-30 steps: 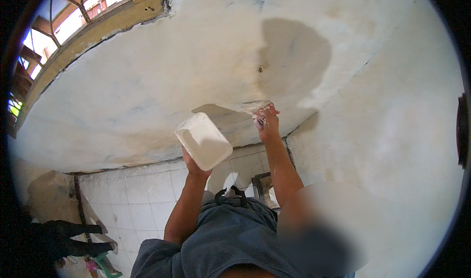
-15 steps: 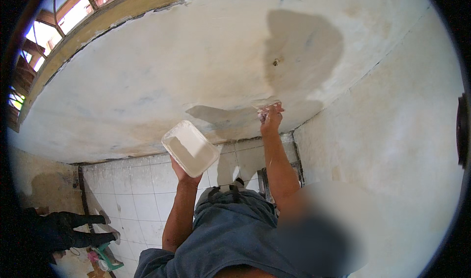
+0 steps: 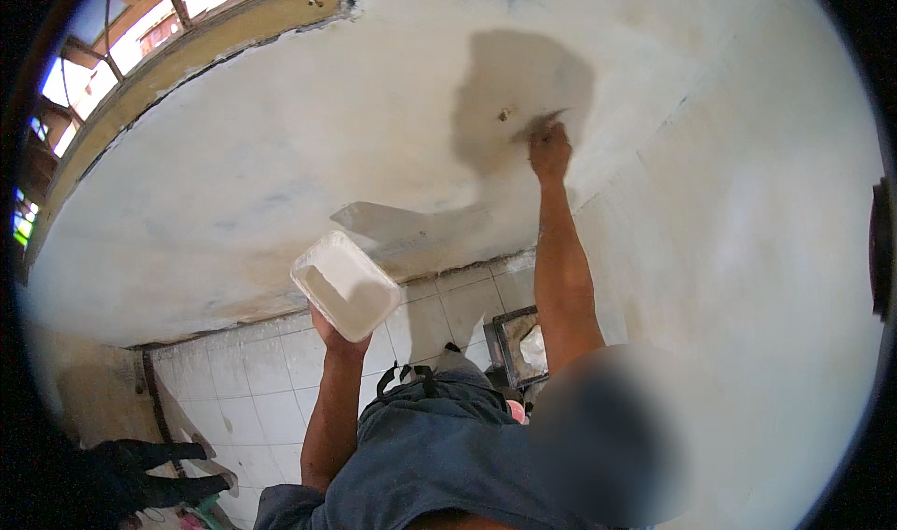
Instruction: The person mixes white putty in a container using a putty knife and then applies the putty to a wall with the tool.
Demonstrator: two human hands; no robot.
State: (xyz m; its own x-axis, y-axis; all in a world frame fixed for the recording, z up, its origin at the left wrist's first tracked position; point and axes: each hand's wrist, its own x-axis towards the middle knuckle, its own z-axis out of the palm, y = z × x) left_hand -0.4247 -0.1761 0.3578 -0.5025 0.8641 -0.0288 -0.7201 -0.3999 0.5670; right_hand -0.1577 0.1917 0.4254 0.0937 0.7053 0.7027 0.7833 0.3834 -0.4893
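My left hand (image 3: pixel 334 329) supports a white rectangular tray (image 3: pixel 370 265) from below and behind, its fingers largely hidden by it. Pale, creamy material lies inside the tray. Against the patchy off-white wall (image 3: pixel 280 156), my right hand (image 3: pixel 549 153) is closed at the end of an outstretched arm. A thin, flat edge shows beyond its fingers, like a scraper blade, but most of the tool is hidden in the hand and shadow. A small hole (image 3: pixel 505 115) in the wall is just left of that hand.
A barred window with a yellowish wooden frame (image 3: pixel 234 27) is at the upper left. On the white tiled floor (image 3: pixel 262 371), a dark-framed box (image 3: pixel 505 343) with a white bag (image 3: pixel 533 350) stands below my right arm. Another person's dark-clothed legs (image 3: pixel 168 455) are at lower left, near a green object (image 3: pixel 207 509).
My right hand has moved up the wall and slightly right, from low on it to beside the hole. The tray in my left hand appears slightly further left.
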